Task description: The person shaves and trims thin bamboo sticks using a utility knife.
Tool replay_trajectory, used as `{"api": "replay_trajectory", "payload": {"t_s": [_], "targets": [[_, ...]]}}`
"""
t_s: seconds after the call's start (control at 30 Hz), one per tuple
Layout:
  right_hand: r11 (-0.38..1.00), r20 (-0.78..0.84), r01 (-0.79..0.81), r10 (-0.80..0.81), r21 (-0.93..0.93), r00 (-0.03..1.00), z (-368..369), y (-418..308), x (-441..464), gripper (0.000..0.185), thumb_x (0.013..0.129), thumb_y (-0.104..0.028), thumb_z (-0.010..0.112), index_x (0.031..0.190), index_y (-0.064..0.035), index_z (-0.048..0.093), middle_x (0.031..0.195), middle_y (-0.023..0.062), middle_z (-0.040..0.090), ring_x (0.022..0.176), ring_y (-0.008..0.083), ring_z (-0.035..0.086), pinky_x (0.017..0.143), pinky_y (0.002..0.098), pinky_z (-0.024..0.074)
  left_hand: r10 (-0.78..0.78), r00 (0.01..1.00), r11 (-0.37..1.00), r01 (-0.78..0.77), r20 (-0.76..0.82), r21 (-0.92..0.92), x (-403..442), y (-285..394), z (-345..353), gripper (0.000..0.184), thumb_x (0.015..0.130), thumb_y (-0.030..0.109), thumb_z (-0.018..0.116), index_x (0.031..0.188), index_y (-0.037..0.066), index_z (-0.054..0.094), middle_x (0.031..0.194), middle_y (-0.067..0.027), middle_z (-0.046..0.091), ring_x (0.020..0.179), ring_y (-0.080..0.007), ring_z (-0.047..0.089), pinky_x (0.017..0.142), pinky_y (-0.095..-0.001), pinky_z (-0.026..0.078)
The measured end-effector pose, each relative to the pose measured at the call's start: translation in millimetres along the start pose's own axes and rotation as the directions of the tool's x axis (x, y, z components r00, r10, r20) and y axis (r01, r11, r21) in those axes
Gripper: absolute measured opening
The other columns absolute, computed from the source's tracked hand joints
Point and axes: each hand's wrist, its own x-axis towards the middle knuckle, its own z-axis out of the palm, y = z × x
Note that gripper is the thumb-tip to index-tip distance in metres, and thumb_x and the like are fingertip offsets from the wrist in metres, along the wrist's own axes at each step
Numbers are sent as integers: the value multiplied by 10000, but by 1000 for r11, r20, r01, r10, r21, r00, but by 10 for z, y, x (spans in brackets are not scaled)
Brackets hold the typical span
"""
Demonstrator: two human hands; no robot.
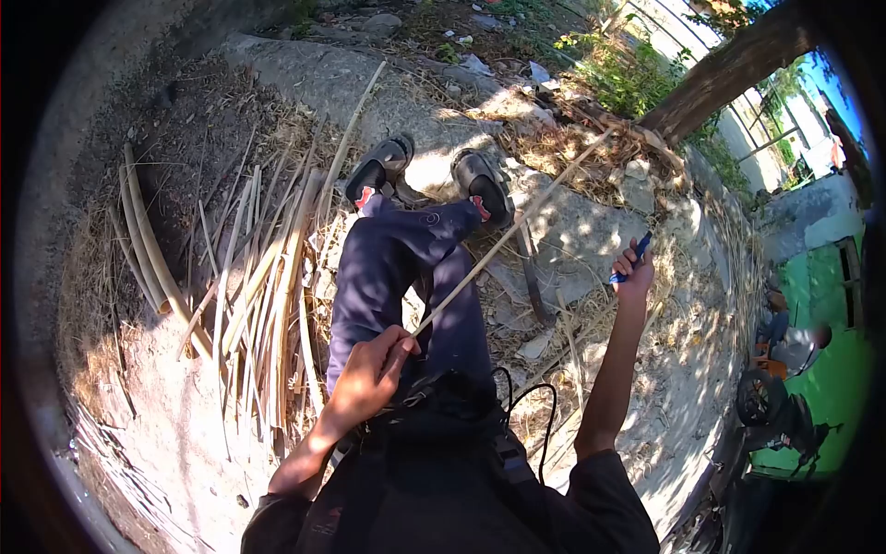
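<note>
My left hand is closed in a pinch on the near end of a long, thin bamboo strip. The strip slants up over my legs to the right, its far end near the foot of a tree trunk. Held out to the right, my right hand is wrapped round a slim blue tool; its exact kind is hard to make out. That tool is apart from the strip. Between the strip and the ground at my feet lies a dark, flat, blade-like piece.
A pile of split bamboo strips lies left of my legs, with curved thicker pieces farther left. A leaning tree trunk stands at upper right. At far right, a person is near a motorcycle and a green wall.
</note>
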Motion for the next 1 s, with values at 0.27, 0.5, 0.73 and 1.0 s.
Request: {"api": "replay_trajectory", "payload": {"t_s": [0.27, 0.5, 0.73, 1.0], "targets": [[487, 370, 376, -113, -788, 922, 1042, 1113, -1518, 368, 1134, -309, 497, 1110, 2, 692, 669, -49, 423, 526, 34, 346, 481, 243, 244, 17, 988, 989, 6, 151, -151, 311, 305, 110, 263, 1152, 231, 509, 1100, 28, 668, 753, 31, 547, 671, -41, 451, 625, -249, 378], [-26, 769, 770, 30, -638, 638, 1753, 1304, -2426, 288, 943, -210, 800, 1040, 29, 672, 844, 161, 716, 671, 325, 730, 594, 375, 558, 97, 946, 965, -14, 309, -262, 421, 594, 307, 260, 1152, 222, 496, 1074, 18, 638, 724, -52, 530, 630, -123, 470, 623, -309, 405], [-52, 762, 760, -41, -648, 646, 1763, 1339, -2447, 293, 961, -263, 784, 1026, 4, 684, 822, 149, 724, 655, 314, 737, 561, 375, 550, 216, 964, 972, -197, 157, -127, 298, 766, 350, 238, 1156, 197, 492, 1060, 20, 619, 683, -2, 519, 576, -47, 417, 531, -271, 348], [-120, 780, 772, -38, -625, 625, 1739, 1384, -2412, 275, 976, -277, 767, 1014, -15, 694, 810, 128, 727, 643, 325, 733, 537, 374, 530, 312, 950, 936, -305, -9, 176, 215, 596, 467, 71, 1078, 38, 578, 1118, -9, 612, 806, -175, 690, 674, -361, 714, 593, -400, 513]]}}
